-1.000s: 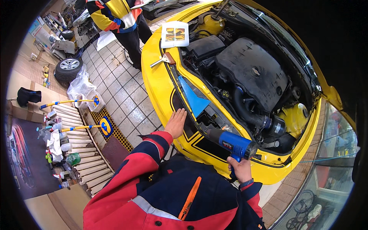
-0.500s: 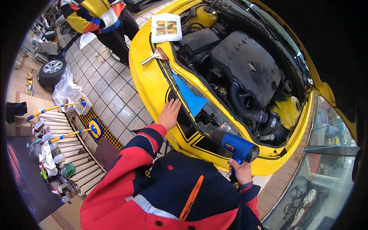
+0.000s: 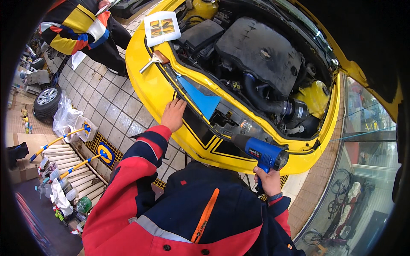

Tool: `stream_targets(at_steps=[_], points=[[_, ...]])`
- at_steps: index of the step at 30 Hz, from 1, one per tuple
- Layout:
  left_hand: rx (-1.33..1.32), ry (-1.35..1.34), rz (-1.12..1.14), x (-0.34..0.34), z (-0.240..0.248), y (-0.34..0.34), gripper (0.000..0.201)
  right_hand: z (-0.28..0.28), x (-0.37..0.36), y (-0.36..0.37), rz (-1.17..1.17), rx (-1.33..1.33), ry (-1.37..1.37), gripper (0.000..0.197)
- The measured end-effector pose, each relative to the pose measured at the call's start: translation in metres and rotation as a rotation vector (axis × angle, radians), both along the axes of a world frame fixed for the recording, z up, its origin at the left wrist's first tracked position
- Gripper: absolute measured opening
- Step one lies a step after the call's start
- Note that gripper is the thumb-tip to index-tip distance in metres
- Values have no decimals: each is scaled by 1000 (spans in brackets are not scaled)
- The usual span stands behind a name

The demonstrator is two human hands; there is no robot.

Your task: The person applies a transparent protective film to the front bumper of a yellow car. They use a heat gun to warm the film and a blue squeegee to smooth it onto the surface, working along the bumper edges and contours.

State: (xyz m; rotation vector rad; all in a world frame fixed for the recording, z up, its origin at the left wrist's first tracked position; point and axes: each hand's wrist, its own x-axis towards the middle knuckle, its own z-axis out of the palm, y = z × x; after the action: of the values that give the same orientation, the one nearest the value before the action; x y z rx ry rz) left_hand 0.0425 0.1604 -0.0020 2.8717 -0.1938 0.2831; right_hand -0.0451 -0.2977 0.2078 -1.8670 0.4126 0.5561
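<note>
My left hand [image 3: 173, 115] lies with its fingers stretched out on the black stripe [image 3: 195, 133] at the front of a yellow car. My right hand [image 3: 269, 181] is wrapped around the grip of a blue heat gun [image 3: 265, 153]. The gun's dark nozzle points left, over the car's front edge. A blue triangular sheet [image 3: 199, 97] rests on the front panel just beyond my left hand. Farther up the edge lies a scraper [image 3: 155, 60] with a brown block and a metal handle. A white-bordered picture card [image 3: 162, 28] sits beyond it.
The open engine bay has a black engine cover [image 3: 260, 55]. Another person [image 3: 87, 30] stands at the far left. A wheel [image 3: 47, 102], a clear plastic bag [image 3: 67, 112], yellow-handled tools [image 3: 81, 165] and a slatted bench [image 3: 64, 153] with bottles are at left. A glass front [image 3: 367, 170] borders the right.
The view has shifted, so the car sits farther up and left in the picture. My left hand stays on the car's front, and my right hand keeps hold of the heat gun.
</note>
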Motion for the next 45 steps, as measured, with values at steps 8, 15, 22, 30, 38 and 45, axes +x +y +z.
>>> stream_targets(at_steps=[8,15,22,30,38,45], points=[[112,246,-15,31,23,2,46,-6,-46,-6,-9,68,2,20],[-394,303,415,-112,-78,-4,35,-27,-130,-22,-82,187,-37,20],[-224,943,-188,-362,-150,-35,51,-68,-214,1,-90,248,19,21],[-45,1127,-84,-410,-147,37,50,-82,-267,28,-30,270,-121,31],[277,980,-449,-317,-250,65,30,-85,-265,51,-222,198,-188,26],[-283,686,-179,-179,-132,34,32,-90,-207,133,-264,126,-182,21]])
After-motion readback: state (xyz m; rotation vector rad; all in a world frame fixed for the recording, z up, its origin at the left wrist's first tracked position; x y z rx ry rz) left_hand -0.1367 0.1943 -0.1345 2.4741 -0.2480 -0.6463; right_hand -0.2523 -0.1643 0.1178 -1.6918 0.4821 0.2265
